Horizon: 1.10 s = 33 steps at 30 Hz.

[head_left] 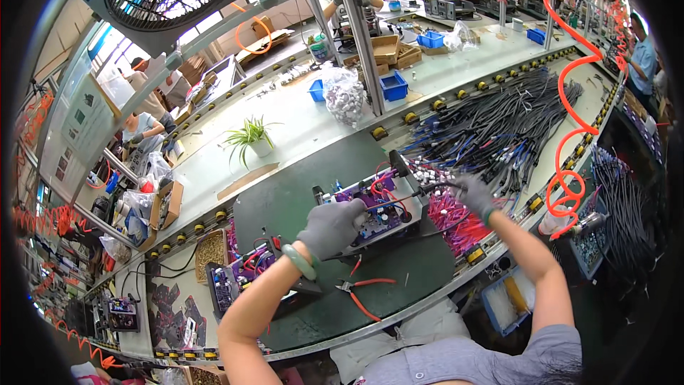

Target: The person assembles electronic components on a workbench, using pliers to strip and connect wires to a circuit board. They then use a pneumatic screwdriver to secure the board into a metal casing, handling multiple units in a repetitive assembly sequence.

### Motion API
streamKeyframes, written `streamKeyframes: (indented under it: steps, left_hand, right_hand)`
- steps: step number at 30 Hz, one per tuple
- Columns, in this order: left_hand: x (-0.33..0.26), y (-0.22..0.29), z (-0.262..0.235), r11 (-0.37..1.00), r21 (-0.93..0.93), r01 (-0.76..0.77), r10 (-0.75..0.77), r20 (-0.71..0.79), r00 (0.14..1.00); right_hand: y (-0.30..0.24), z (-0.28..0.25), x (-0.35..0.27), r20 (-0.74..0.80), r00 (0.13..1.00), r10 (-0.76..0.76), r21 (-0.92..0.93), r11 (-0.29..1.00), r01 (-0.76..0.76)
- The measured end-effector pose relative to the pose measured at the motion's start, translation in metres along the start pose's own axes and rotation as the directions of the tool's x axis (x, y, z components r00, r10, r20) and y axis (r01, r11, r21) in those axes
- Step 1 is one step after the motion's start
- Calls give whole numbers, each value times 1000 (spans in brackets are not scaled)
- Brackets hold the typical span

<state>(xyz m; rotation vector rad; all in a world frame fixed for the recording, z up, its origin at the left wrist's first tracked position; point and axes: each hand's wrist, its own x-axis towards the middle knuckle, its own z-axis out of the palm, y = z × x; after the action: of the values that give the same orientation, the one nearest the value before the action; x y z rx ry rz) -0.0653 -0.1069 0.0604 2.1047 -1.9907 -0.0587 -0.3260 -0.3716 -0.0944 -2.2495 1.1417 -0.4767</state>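
Observation:
An open electronic unit point(381, 203) with a purple circuit board stands on the dark green mat point(285, 178) before me. My left hand point(333, 228), in a grey glove, is closed at its near left side. Thin red and blue wires point(390, 205) run from those fingertips across the board. At the unit's right end, my gloved right hand point(476, 196) grips a black cable point(442, 185); motion blurs its fingers. Red-handled pliers point(363, 285) lie spread on the mat below the unit. A second open unit point(242, 271) is partly behind my left forearm.
Black cables point(499, 121) are heaped at the right, with pink-red sleeved leads point(456, 221) beside the unit. A coiled orange air hose point(570, 100) hangs there. Farther back are a potted plant point(258, 142), a blue bin point(393, 87) and a metal post point(367, 50). Other people work beyond.

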Motion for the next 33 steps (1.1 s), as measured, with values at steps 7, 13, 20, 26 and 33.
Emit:
streamKeyframes:
  steps: [7,13,20,26,33]
  left_hand:
    - [27,1,-15,463,-835,297,-359,130,924]
    - [73,33,4,343,-939,-28,-286,-133,949]
    - [84,34,17,574,-818,-25,-247,-203,947]
    - [78,32,7,507,-862,15,-223,-115,968]
    - [94,23,20,983,15,182,-182,-5,983]
  right_hand:
    - [-69,12,-62,356,934,-25,550,814,-188]
    - [-147,-67,-23,-277,804,-526,301,747,593]
    - [-192,-59,-2,-132,700,-702,-116,712,692]
    - [-187,-73,10,-199,554,-808,-279,589,758]
    - [-157,-14,17,-184,907,-379,93,912,400]
